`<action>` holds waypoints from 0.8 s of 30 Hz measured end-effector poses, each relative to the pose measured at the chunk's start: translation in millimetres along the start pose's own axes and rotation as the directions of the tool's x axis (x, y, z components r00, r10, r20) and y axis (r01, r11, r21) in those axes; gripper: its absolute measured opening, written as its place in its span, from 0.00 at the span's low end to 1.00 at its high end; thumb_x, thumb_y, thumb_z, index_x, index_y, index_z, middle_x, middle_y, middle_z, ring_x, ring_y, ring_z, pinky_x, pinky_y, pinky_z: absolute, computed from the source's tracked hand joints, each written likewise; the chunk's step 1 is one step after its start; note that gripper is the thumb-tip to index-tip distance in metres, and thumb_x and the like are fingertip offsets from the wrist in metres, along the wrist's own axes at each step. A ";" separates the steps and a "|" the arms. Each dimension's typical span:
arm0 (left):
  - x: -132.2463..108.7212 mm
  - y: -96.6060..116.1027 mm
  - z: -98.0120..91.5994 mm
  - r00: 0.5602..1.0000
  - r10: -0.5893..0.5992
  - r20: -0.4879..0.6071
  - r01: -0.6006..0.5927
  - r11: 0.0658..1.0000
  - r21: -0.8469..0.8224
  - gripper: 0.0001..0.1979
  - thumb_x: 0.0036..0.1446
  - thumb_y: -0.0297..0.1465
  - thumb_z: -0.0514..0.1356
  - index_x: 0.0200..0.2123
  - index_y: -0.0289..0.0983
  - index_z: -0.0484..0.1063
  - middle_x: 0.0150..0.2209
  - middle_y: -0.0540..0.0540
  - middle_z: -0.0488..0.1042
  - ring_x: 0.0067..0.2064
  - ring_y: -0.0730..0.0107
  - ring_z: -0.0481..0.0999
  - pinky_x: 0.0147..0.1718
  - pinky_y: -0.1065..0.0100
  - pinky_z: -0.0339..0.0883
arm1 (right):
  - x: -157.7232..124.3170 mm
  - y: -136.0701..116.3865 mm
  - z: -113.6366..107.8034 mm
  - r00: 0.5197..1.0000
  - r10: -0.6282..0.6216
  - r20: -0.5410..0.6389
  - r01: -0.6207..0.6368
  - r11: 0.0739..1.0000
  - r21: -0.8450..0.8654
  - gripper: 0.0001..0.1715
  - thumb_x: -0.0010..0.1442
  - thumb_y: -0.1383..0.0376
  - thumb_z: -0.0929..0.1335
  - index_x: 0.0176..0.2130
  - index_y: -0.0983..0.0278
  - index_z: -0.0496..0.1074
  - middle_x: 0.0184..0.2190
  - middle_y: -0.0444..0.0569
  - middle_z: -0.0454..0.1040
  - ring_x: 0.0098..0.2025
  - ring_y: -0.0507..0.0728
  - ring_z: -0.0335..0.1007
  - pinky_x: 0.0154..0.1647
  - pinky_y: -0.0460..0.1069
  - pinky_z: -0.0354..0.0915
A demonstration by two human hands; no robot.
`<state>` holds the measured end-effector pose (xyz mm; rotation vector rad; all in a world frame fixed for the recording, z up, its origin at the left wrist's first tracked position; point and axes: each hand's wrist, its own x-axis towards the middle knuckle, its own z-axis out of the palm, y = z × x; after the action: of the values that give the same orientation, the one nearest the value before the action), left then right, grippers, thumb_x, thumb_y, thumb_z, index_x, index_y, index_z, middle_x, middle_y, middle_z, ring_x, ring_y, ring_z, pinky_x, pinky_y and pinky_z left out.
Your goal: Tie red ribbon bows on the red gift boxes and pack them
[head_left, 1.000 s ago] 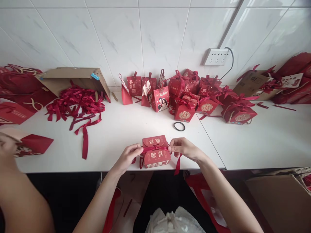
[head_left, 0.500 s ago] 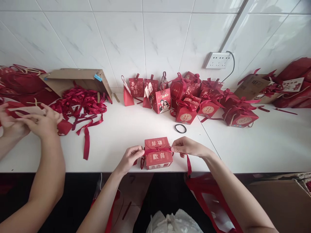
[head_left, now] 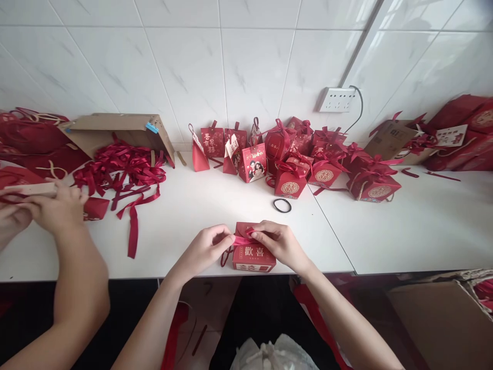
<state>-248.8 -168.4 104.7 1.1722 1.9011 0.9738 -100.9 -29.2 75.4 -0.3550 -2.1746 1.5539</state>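
A small red gift box (head_left: 253,255) with gold characters stands near the front edge of the white table (head_left: 200,205). A dark red ribbon (head_left: 242,240) runs across its top. My left hand (head_left: 206,248) pinches the ribbon at the box's left side. Over the top of the box, my right hand (head_left: 278,243) pinches the ribbon close to the left hand. A ribbon end hangs down the box's left side.
Another person's hands (head_left: 46,208) hold a flat red box at the far left. A pile of loose ribbons (head_left: 123,172) spills from a cardboard box (head_left: 119,128). Several finished red boxes (head_left: 327,167) line the wall. A black hair tie (head_left: 282,205) lies behind my box. Brown carton (head_left: 447,318) at lower right.
My right hand has moved left from the box's right side onto its top, bringing the ribbon in close to my left hand. The other person's hands have come into view at the left.
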 end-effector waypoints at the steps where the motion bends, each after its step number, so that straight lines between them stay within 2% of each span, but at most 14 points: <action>1: -1.8 4.0 -1.8 1.000 0.013 -0.006 -0.013 0.999 0.044 0.14 0.58 0.41 0.51 0.28 0.37 0.66 0.25 0.52 0.66 0.25 0.74 0.64 0.25 0.73 0.57 | -2.2 -0.1 0.6 1.000 -0.021 -0.015 0.021 1.000 -0.023 0.15 0.61 0.56 0.64 0.36 0.62 0.76 0.34 0.50 0.75 0.36 0.56 0.71 0.40 0.50 0.66; 3: -4.6 10.7 -5.0 0.999 0.044 -0.009 -0.042 0.988 0.150 0.11 0.57 0.39 0.52 0.36 0.39 0.68 0.26 0.53 0.68 0.26 0.73 0.65 0.26 0.73 0.58 | -6.1 -1.6 -0.1 0.998 -0.056 -0.022 0.054 0.997 -0.061 0.15 0.63 0.59 0.62 0.38 0.62 0.75 0.36 0.51 0.74 0.38 0.57 0.70 0.41 0.50 0.66; 6: -6.1 17.8 -8.4 0.995 0.096 0.034 -0.102 0.945 0.311 0.13 0.55 0.35 0.55 0.45 0.43 0.67 0.32 0.53 0.72 0.29 0.72 0.69 0.29 0.73 0.60 | -8.8 -2.8 -0.8 0.997 -0.072 -0.018 0.070 0.994 -0.089 0.14 0.63 0.61 0.61 0.37 0.62 0.74 0.37 0.51 0.74 0.39 0.57 0.70 0.43 0.51 0.65; 9: -4.6 21.9 -9.5 0.989 0.123 0.083 -0.145 0.909 0.390 0.09 0.56 0.33 0.53 0.40 0.44 0.69 0.40 0.52 0.73 0.37 0.68 0.72 0.35 0.71 0.62 | -8.4 -0.1 2.1 0.998 -0.040 -0.048 0.036 0.997 -0.074 0.11 0.62 0.62 0.62 0.37 0.61 0.73 0.36 0.49 0.75 0.39 0.56 0.71 0.42 0.51 0.66; 11: -3.2 23.2 -9.6 0.989 0.125 0.080 -0.147 0.901 0.408 0.10 0.56 0.36 0.55 0.39 0.43 0.70 0.41 0.50 0.74 0.39 0.65 0.72 0.37 0.70 0.63 | -7.8 2.3 5.0 0.996 0.008 -0.090 -0.010 1.000 -0.020 0.07 0.61 0.62 0.64 0.38 0.61 0.69 0.35 0.48 0.75 0.39 0.56 0.72 0.41 0.51 0.67; 15: -2.6 24.0 -10.8 0.985 0.154 0.071 -0.170 0.889 0.426 0.15 0.56 0.38 0.55 0.45 0.42 0.69 0.44 0.47 0.73 0.42 0.62 0.72 0.40 0.67 0.64 | -7.5 4.5 9.2 0.987 0.064 -0.146 -0.053 0.995 0.079 0.07 0.58 0.62 0.65 0.37 0.60 0.62 0.33 0.45 0.75 0.36 0.55 0.73 0.41 0.51 0.67; 19: -4.9 25.1 -12.4 0.977 0.190 0.100 -0.215 0.850 0.481 0.11 0.59 0.34 0.50 0.39 0.43 0.71 0.39 0.49 0.72 0.37 0.67 0.72 0.36 0.70 0.62 | -6.8 5.4 9.2 0.989 0.076 -0.130 -0.064 0.994 0.089 0.07 0.58 0.62 0.65 0.37 0.60 0.64 0.34 0.47 0.76 0.38 0.55 0.73 0.43 0.52 0.67; 24: -6.9 28.2 -11.6 0.973 0.221 0.069 -0.225 0.837 0.498 0.11 0.58 0.39 0.53 0.36 0.41 0.71 0.36 0.49 0.72 0.35 0.67 0.72 0.35 0.69 0.62 | -5.9 7.6 8.5 0.989 0.079 -0.125 -0.069 0.994 0.081 0.07 0.58 0.61 0.65 0.38 0.61 0.66 0.35 0.47 0.77 0.39 0.55 0.74 0.44 0.52 0.69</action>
<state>-244.8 -168.7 135.7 1.7288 2.1147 0.5877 -100.3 -36.3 64.8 -0.5014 -2.0195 1.6031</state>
